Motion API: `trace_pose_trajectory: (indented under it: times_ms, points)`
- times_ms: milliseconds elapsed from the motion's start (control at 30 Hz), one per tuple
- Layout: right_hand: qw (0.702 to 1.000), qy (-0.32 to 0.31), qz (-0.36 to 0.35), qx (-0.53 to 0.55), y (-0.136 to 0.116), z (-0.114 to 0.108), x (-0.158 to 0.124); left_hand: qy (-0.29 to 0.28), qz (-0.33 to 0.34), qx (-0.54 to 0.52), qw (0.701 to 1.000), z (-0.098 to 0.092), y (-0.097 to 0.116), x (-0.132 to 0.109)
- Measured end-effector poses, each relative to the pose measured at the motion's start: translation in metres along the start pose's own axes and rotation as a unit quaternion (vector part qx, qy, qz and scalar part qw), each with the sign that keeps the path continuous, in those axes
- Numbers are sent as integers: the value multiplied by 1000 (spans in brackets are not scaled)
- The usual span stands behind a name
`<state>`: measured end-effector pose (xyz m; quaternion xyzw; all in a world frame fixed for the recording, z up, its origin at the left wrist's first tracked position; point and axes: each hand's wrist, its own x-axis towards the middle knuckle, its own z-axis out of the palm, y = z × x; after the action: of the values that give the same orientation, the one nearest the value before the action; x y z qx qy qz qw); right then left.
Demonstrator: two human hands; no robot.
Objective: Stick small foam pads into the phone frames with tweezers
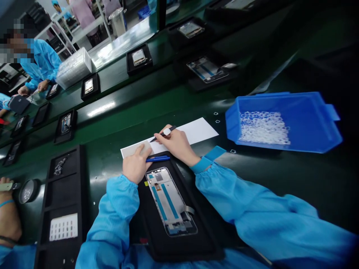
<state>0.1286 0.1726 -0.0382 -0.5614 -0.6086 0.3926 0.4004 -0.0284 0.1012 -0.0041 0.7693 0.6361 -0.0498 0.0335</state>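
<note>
My right hand [175, 144] is closed around black tweezers [164, 132], whose tip touches the white paper sheet [193, 131] lying on the green bench. My left hand [136, 164] rests on the left end of that sheet, fingers curled down and pressing on it. A blue pen [157, 158] lies between my hands at the top of a black tray [196, 239]. In that tray sits a phone frame [170, 201] with two blue strips. Both sleeves are blue.
A blue bin [308, 123] of small clear parts stands at the right. A black compartment tray [63, 194] lies at the left with a white label sheet [63, 226]. Phone trays ride the far conveyor [112, 108]. A co-worker in blue [39, 63] works far left; another person's hand [8, 216] is at the left edge.
</note>
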Motion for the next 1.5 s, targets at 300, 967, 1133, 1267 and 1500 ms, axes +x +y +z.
trace_pose_trajectory:
  times_ms: [300,967,1133,1267,1500]
  points:
    - [1000,-12,12,-17,-3,-1,1,-4,-6,0,1000,-1,1,1]
    - [983,43,34,175,2,-25,-22,108,-20,-210,972,4,-17,-5]
    - [981,-64,66,171,0,-40,-71,57,-81,-396,913,-1,-18,-18]
    - [984,-102,67,128,-1,-33,-83,-69,-23,-402,913,-5,-5,-19]
    - [987,-104,60,104,0,-30,-80,-126,-28,-345,930,-3,2,-10]
